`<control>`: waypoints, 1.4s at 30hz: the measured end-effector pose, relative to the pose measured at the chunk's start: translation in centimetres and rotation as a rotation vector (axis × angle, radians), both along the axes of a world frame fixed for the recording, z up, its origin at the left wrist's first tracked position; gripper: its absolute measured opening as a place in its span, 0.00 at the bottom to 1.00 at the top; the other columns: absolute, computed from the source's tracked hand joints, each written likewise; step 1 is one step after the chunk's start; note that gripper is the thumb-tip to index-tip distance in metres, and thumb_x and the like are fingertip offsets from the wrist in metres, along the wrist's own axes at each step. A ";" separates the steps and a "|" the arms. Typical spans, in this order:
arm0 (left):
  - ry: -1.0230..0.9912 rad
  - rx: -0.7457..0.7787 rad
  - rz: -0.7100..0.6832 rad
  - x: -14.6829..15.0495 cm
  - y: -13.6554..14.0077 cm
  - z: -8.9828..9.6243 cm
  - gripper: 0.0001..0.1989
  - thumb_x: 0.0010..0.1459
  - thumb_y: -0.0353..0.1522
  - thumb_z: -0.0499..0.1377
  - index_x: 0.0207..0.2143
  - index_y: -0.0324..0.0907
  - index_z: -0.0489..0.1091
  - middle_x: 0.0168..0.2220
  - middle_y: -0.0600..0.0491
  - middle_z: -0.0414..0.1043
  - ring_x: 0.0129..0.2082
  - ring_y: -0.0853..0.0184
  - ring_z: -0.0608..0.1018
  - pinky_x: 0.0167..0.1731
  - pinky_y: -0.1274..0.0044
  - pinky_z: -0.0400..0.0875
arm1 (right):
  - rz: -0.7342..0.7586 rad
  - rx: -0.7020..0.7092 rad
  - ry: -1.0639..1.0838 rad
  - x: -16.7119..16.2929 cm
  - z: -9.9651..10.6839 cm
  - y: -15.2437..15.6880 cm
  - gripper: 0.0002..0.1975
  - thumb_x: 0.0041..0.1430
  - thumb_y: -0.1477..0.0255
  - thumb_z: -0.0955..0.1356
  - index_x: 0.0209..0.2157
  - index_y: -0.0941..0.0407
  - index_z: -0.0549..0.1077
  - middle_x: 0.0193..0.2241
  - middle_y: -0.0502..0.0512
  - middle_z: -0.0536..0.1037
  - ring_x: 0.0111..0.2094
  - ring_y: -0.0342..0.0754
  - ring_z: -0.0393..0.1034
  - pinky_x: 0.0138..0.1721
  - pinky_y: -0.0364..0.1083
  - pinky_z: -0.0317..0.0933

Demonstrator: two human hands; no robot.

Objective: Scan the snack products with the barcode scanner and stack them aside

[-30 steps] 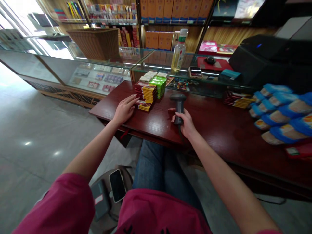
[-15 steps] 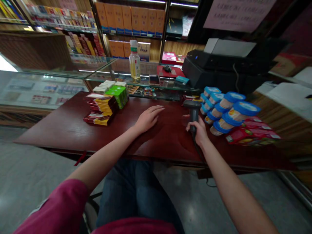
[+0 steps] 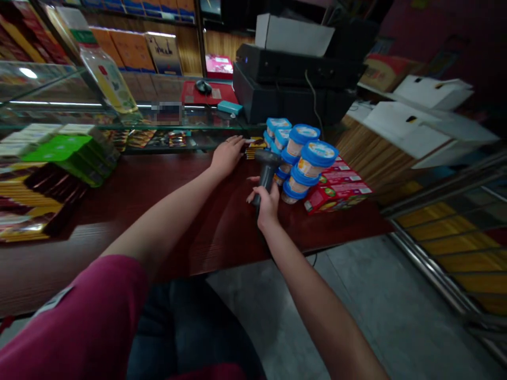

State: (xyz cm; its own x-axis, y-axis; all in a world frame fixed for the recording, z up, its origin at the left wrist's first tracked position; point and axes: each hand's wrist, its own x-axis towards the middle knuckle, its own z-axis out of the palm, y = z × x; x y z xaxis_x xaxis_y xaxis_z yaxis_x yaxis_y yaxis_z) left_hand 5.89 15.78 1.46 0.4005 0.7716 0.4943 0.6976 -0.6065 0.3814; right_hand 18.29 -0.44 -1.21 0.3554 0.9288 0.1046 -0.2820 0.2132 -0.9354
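Note:
My right hand [image 3: 269,205] is wrapped round the grip of a dark handheld barcode scanner [image 3: 266,171], its head upright in front of stacked tubs. My left hand [image 3: 228,155] reaches across the table with fingers stretched out. Its fingertips are at the left edge of a small stack of yellow-and-brown snack packs [image 3: 256,143]; whether they touch is hard to tell. Right of the scanner stand several blue-lidded tubs [image 3: 303,161], piled in rows, and beside them lie red boxes [image 3: 336,187]. The scanner hides part of the tubs and packs.
On the left, green and white boxes [image 3: 67,153] stand by yellow-and-brown packs [image 3: 29,211] on the dark red table [image 3: 158,232]. Behind is a glass counter with a tilted-looking bottle [image 3: 106,74], a mouse [image 3: 203,87] and black machine [image 3: 293,95]. A metal rack [image 3: 431,258] is at right.
The view has swung right. My left hand has moved right and forward, from bare tabletop to the snack packs by the tubs. My right hand still grips the scanner.

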 end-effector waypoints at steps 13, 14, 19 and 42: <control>-0.892 -0.406 0.200 -7.6 -6.3 0.3 0.13 0.63 0.33 0.65 0.49 0.38 0.82 0.44 0.47 0.85 0.42 0.60 0.85 0.48 0.69 0.81 | 0.345 0.006 0.056 -0.6 1.8 -1.8 0.11 0.54 0.64 0.71 0.38 0.52 0.68 0.32 0.47 0.78 0.15 0.38 0.60 0.15 0.43 0.59; -0.990 -0.486 0.203 -8.3 -7.0 -0.1 0.13 0.63 0.32 0.66 0.48 0.36 0.82 0.43 0.47 0.85 0.40 0.62 0.86 0.47 0.69 0.82 | 0.400 0.002 0.041 -0.7 2.0 -2.0 0.12 0.54 0.63 0.71 0.37 0.52 0.69 0.30 0.46 0.76 0.14 0.38 0.60 0.15 0.43 0.59; -1.203 -0.628 0.186 -11.0 -9.1 -1.9 0.11 0.59 0.31 0.69 0.44 0.35 0.82 0.41 0.46 0.85 0.35 0.67 0.85 0.45 0.74 0.82 | 0.556 -0.047 -0.084 -1.1 2.2 -2.8 0.15 0.56 0.62 0.75 0.39 0.52 0.70 0.24 0.42 0.71 0.14 0.39 0.61 0.14 0.42 0.59; -0.703 -0.138 0.318 -26.1 -23.0 2.2 0.14 0.60 0.39 0.68 0.46 0.43 0.84 0.45 0.49 0.86 0.45 0.59 0.86 0.51 0.70 0.79 | 0.639 -0.066 0.094 -7.2 2.6 -5.3 0.12 0.56 0.63 0.75 0.36 0.54 0.73 0.32 0.47 0.76 0.15 0.35 0.61 0.18 0.42 0.61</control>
State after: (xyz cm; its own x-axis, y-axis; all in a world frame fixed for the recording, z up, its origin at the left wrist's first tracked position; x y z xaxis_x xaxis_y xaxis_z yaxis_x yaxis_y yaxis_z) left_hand -20.24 -7.19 3.62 -0.2213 0.8699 0.4409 0.3967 -0.3327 0.8556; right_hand 11.07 -5.73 1.38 -0.2642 0.9638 0.0357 -0.4158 -0.0804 -0.9059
